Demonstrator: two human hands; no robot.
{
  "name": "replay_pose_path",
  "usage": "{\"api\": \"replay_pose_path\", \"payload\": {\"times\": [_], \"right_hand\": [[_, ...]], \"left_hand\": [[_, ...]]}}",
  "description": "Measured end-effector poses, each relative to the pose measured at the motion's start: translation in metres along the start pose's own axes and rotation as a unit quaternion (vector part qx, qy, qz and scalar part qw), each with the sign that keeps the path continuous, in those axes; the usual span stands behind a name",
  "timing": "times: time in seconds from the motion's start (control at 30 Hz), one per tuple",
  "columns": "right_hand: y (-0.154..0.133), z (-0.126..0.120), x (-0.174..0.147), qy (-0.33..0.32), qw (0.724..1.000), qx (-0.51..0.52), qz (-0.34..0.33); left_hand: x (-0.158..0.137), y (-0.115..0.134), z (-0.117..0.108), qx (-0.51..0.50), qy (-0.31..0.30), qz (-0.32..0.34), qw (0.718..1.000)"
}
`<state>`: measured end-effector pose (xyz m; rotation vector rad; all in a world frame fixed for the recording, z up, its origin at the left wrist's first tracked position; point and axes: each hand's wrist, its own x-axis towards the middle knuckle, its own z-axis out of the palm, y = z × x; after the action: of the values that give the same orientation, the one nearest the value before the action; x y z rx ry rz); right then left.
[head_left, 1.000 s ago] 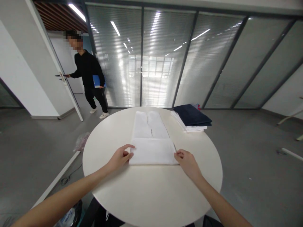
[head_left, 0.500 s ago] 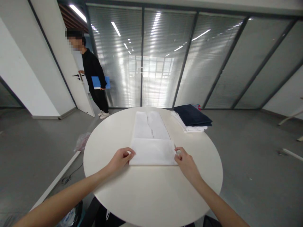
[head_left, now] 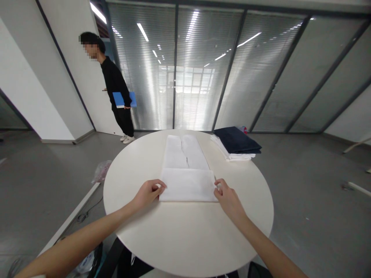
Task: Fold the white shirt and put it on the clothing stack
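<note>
The white cloth [head_left: 187,185] lies flat and folded on the round white table [head_left: 185,239], at about the middle of its width. Its far end is close to the table's far edge; its near end is well apart from the table's near edge. The near portion forms a smooth double band, bounded by a straight crease running from side to side. Beyond the crease, two panels meet along an uneven lengthwise line.

The left hand [head_left: 147,193] is at the left side of the near band. Its thumb and index finger are narrow, with the tips nearly together at the cloth's side edge; the other fingers are curled. The right hand [head_left: 230,199] is at the right side of the same band. Its thumb and index finger are bent toward each other, tips at the side edge, with a small gap visible behind them. Whether either pair of fingers grips a layer cannot be determined from this view.

Near the table's far right edge is a folded stack: a dark blue cloth [head_left: 237,139] on top, white fabric [head_left: 240,157] beneath. The stack is apart from the white cloth.

Beyond the table's far left edge, a person [head_left: 116,79] in dark clothing stands beside a door [head_left: 92,85] and carries a blue folder [head_left: 118,99]. A glass partition [head_left: 197,77] with blinds stands behind the table. A clear plastic bag [head_left: 101,172] rests on the floor [head_left: 304,185], just beside the table's left edge.
</note>
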<state>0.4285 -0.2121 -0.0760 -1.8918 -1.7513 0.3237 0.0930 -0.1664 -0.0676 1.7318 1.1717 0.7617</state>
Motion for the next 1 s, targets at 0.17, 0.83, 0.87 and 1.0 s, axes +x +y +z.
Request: {"api": "replay_pose_path", "payload": {"times": [0.17, 0.83, 0.87, 1.0], "right_hand": [[-0.001, 0.002, 0.0, 0.003, 1.0, -0.014, 0.004], [-0.065, 0.005, 0.031, 0.011, 0.962, -0.125, -0.242], [-0.069, 0.013, 0.031, -0.016, 0.959, -0.125, -0.255], [-0.06, 0.031, 0.028, -0.086, 0.945, -0.133, -0.285]], "left_hand": [[0.0, -0.003, 0.002, 0.014, 0.009, 0.0, 1.0], [0.041, 0.052, 0.055, 0.406, -0.029, 0.269, 0.873], [0.042, 0.046, 0.061, 0.419, -0.023, 0.255, 0.871], [0.04, 0.026, 0.065, 0.457, -0.026, 0.222, 0.861]]}}
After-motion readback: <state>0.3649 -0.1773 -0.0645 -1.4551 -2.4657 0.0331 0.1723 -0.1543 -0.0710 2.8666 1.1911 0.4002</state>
